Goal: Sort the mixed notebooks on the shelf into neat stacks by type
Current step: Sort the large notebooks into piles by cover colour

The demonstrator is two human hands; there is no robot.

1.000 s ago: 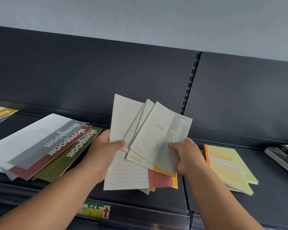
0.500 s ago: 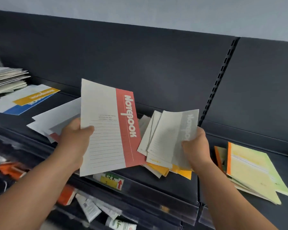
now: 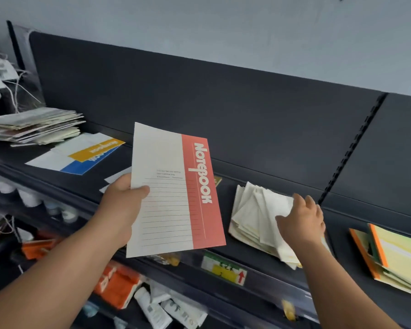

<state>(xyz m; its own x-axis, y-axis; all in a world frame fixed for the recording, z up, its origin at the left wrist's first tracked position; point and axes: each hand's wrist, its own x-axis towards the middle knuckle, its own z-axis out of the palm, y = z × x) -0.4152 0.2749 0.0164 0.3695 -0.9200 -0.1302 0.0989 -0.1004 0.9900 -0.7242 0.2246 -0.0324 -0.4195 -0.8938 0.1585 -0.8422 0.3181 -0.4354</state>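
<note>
My left hand (image 3: 121,205) grips a notebook with a red band (image 3: 176,198) by its left edge, thumb on the cover, and holds it upright in front of the dark shelf (image 3: 223,193). A fanned pile of pale notebooks (image 3: 252,214) lies on the shelf to the right. On that pile's right side rests my right hand (image 3: 301,219), fingers spread. Behind the red notebook, white corners of other notebooks (image 3: 115,179) show on the shelf. A yellow-banded and a blue-banded notebook (image 3: 86,155) lie further left.
An untidy stack of thin books (image 3: 33,127) sits at the shelf's far left. Green notebooks with orange spines (image 3: 399,260) lie at the right. A price label (image 3: 223,270) hangs on the shelf's front edge. Orange packs (image 3: 119,286) and tubes fill the shelf below.
My right hand has lowered its fanned bundle onto the shelf and loosened its grip. My left hand still holds the red-banded notebook. The view has swung left and down.
</note>
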